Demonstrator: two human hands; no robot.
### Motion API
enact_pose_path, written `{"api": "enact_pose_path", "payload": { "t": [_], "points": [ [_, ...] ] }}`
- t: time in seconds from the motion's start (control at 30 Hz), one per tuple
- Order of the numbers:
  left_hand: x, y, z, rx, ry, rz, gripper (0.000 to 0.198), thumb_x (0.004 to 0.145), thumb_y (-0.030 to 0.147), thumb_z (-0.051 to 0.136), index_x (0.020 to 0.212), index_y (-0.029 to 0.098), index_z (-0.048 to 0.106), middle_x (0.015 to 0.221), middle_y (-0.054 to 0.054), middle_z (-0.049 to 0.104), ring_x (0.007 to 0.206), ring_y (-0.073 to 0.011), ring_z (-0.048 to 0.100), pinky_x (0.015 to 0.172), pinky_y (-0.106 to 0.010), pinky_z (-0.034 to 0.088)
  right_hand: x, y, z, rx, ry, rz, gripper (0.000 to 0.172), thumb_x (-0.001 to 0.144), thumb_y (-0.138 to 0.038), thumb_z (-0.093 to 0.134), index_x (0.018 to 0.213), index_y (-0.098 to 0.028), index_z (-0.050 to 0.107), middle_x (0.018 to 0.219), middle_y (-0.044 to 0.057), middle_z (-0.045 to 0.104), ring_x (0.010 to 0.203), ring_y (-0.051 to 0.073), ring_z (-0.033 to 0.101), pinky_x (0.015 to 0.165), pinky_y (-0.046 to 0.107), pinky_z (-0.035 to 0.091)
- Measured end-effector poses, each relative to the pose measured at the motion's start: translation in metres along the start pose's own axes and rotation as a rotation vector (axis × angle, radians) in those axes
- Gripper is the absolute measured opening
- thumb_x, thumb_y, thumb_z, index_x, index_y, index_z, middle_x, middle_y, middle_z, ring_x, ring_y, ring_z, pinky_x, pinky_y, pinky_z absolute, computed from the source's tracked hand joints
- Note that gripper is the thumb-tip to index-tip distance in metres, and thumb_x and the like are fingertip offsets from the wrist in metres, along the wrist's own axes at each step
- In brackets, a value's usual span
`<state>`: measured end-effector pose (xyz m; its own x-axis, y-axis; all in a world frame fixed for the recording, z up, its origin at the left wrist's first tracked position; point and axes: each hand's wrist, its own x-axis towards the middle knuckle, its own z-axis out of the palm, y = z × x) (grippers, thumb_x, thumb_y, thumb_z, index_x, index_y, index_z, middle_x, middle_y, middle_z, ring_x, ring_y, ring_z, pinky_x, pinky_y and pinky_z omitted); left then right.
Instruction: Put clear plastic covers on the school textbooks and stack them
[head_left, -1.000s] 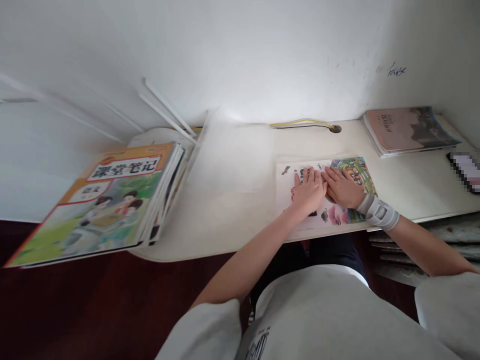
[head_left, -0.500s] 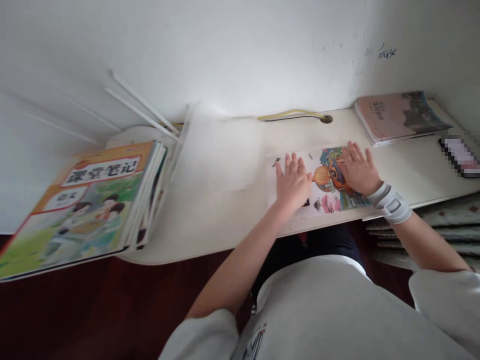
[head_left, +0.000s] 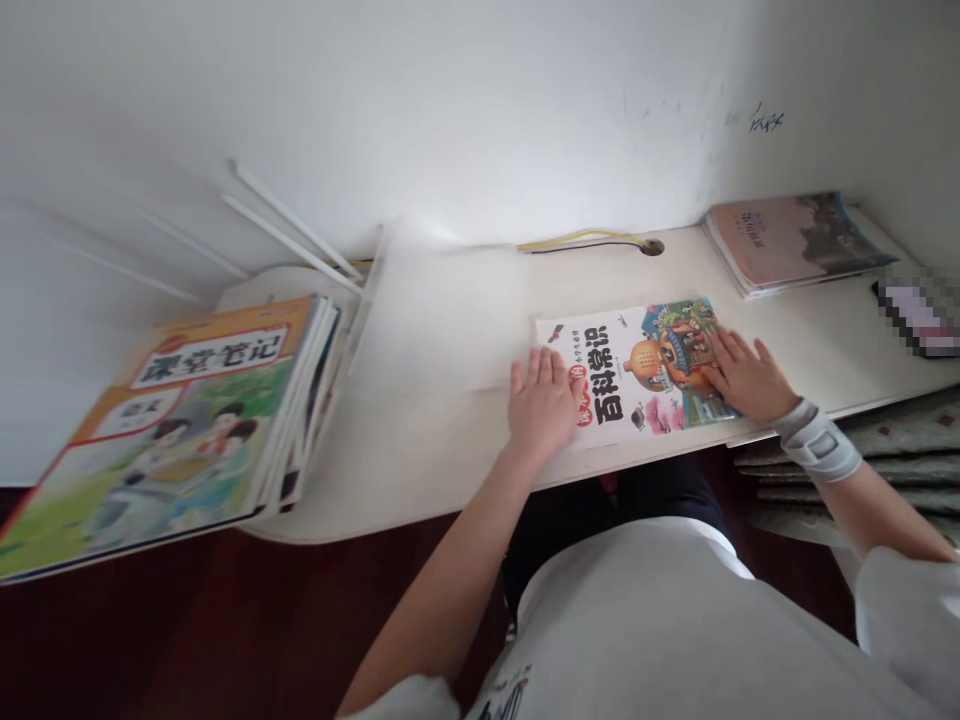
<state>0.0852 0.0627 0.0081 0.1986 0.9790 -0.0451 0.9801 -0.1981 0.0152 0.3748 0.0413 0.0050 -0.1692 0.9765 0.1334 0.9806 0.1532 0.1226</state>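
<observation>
— Where is the book from your seat?
— I see the picture book [head_left: 637, 370] lying flat, cover up, at the near edge of the table [head_left: 420, 460], at about three o'clock from the middle of my view.
— And the hands?
— The left hand [head_left: 541, 405] lies palm down at the book's nine o'clock edge, partly on the cover and partly on the table. The right hand [head_left: 742, 375] lies flat on the three o'clock side. Neither grip clamps anything: the fingers lie stretched out. A grey wrist brace [head_left: 817, 443] wraps the right wrist.
— What's around it?
— From the book, a tilted stack of workbooks [head_left: 187, 420] sits at nine o'clock, well apart. A pale sheet [head_left: 442, 310] lies just beside it at ten, a yellow cable [head_left: 585, 240] at twelve, and a pink book [head_left: 787, 240] at one.
</observation>
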Motion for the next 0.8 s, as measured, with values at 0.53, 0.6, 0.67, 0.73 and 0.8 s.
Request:
{"api": "enact_pose_path", "payload": {
  "t": [0.53,0.6,0.67,0.73,0.8],
  "points": [
    [0.079,0.015,0.012,-0.120,0.048,-0.020,0.062,0.093,0.043,0.015,0.143,0.008,0.029,0.151,-0.013,0.026,0.140,-0.0298,0.017,0.112,-0.053,0.014,0.091,-0.024,0.031,0.251,0.033,0.015,0.051,0.093,-0.035,0.032,0.133,-0.007,0.044,0.142,0.016,0.041,0.133,0.028,0.033,0.108,0.046,0.025],
    [0.082,-0.005,0.009,-0.066,0.126,-0.105,0.064,0.092,0.042,0.018,0.139,0.002,0.033,0.148,-0.020,0.028,0.140,-0.0313,0.017,0.112,-0.053,0.011,0.095,0.003,0.036,0.240,0.062,0.185,0.052,0.090,-0.040,0.038,0.127,-0.004,0.048,0.138,0.020,0.045,0.129,0.032,0.036,0.103,0.049,0.030],
    [0.084,-0.023,0.007,-0.024,0.185,-0.169,0.064,0.092,0.042,0.022,0.133,-0.003,0.040,0.146,-0.025,0.030,0.140,-0.0334,0.016,0.112,-0.054,0.009,0.099,0.025,0.040,0.254,0.104,0.291,0.049,0.087,-0.044,0.042,0.116,-0.006,0.055,0.129,0.022,0.051,0.121,0.033,0.043,0.096,0.048,0.036],
    [0.086,-0.035,0.004,-0.040,0.188,-0.196,0.062,0.091,0.044,0.025,0.125,-0.001,0.049,0.145,-0.025,0.032,0.139,-0.0352,0.016,0.111,-0.055,0.010,0.105,0.040,0.044,0.303,0.127,0.309,0.041,0.085,-0.044,0.043,0.102,-0.011,0.061,0.115,0.020,0.059,0.110,0.030,0.051,0.090,0.043,0.041],
    [0.087,-0.041,0.002,-0.110,0.168,-0.201,0.056,0.090,0.045,0.028,0.117,0.005,0.057,0.143,-0.021,0.038,0.138,-0.0356,0.020,0.110,-0.055,0.015,0.112,0.046,0.048,0.368,0.139,0.301,0.035,0.085,-0.042,0.043,0.091,-0.014,0.063,0.102,0.016,0.064,0.099,0.026,0.055,0.086,0.039,0.043]
  ]
}}
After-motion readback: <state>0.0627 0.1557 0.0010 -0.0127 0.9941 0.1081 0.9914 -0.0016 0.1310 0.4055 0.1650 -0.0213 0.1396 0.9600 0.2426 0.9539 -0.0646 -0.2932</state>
